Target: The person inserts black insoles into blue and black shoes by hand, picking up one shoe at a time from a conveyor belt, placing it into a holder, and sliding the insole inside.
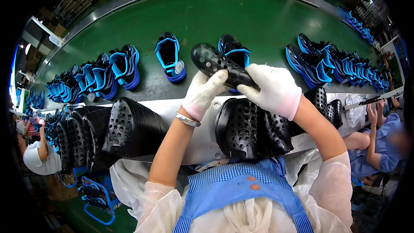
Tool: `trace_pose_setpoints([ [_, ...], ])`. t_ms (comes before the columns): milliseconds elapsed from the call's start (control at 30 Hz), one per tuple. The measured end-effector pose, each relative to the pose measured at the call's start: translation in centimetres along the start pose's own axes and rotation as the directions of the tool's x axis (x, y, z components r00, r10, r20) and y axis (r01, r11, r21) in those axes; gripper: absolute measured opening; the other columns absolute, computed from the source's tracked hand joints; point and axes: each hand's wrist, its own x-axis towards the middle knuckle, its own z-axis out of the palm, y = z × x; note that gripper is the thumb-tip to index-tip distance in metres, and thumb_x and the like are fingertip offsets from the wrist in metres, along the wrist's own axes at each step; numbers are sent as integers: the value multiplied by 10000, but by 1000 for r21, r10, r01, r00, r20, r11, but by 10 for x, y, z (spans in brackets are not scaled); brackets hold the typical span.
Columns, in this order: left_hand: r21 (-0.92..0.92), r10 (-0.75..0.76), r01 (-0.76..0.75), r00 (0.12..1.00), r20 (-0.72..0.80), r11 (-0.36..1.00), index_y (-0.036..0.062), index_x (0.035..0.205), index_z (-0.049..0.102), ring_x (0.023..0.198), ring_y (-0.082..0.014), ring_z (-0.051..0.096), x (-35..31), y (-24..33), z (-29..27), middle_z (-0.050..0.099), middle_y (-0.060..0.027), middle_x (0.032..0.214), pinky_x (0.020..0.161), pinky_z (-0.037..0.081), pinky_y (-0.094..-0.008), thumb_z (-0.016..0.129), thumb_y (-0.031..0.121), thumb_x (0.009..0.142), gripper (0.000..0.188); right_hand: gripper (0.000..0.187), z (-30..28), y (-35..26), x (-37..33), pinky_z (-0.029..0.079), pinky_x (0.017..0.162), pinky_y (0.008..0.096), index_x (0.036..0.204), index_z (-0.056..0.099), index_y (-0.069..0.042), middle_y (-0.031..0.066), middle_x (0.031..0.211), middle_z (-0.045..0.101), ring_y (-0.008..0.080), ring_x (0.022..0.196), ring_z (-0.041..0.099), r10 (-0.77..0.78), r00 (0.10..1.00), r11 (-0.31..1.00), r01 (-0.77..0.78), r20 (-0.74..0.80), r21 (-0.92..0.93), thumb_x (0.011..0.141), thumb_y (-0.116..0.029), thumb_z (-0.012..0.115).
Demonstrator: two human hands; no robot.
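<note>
Fingers of left hand point(205, 92) and right hand point(274, 87) clamped on black perforated insert point(219, 64), held tilted above green counter point(258, 17). Just beyond insert: one black-blue shoe point(235, 51), partly blocked from view by it. Left of insert: lone shoe point(167, 56), then shoe row point(97, 77); right of it, second row point(312, 62). Nearer the person than insert: left stack point(131, 125) and right stack point(239, 129) of similar black pieces. Containers: clear plastic bag point(355, 111), far right of insert, contents unclear.
</note>
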Motion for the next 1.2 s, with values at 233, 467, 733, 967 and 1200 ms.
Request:
trace_pose_setpoints([
  [233, 782, 56, -86, 996, 65, 618, 6, 1226, 551, 1014, -225, 635, 10, -29, -20, 576, -131, 1139, 892, 506, -343, 681, 214, 854, 446, 369, -12, 36, 9, 529, 666, 432, 743, 620, -4, 202, 695, 640, 365, 691, 653, 138, 965, 985, -111, 225, -130, 805, -367, 626],
  [467, 996, 9, 6, 1000, -7, 90, 80, 1001, 650, 920, -342, 639, 41, -54, -20, 618, -162, 1023, 794, 527, -451, 653, 280, 830, 263, 385, -6, 57, 68, 493, 584, 443, 688, 652, 18, 223, 630, 599, 362, 580, 593, 89, 911, 995, -98, 403, 0, 744, -362, 656],
  [733, 1000, -140, 24, 990, -21, 20, 90, 966, 724, 905, -297, 678, 64, -69, -15, 690, -124, 951, 773, 545, -397, 703, 387, 768, 358, 353, 61, 69, 107, 513, 663, 484, 656, 614, 32, 261, 686, 614, 427, 696, 627, 63, 977, 954, 1, 202, -300, 741, -306, 668],
  [967, 993, -329, 61, 940, -90, -97, 137, 1001, 747, 922, -277, 689, 93, -89, -31, 719, -92, 980, 761, 543, -379, 690, 293, 732, 316, 373, 124, 58, 126, 537, 752, 461, 839, 680, -5, 229, 877, 685, 392, 833, 670, 277, 902, 855, -73, 332, -514, 872, -362, 578],
  [1200, 987, -376, 44, 921, -100, -156, 156, 966, 757, 900, -241, 700, 108, -89, -28, 725, -64, 972, 746, 549, -361, 692, 271, 733, 269, 295, 164, 107, 152, 546, 731, 457, 983, 694, -44, 216, 966, 686, 385, 868, 670, 324, 915, 863, -181, 242, -472, 934, -272, 513],
])
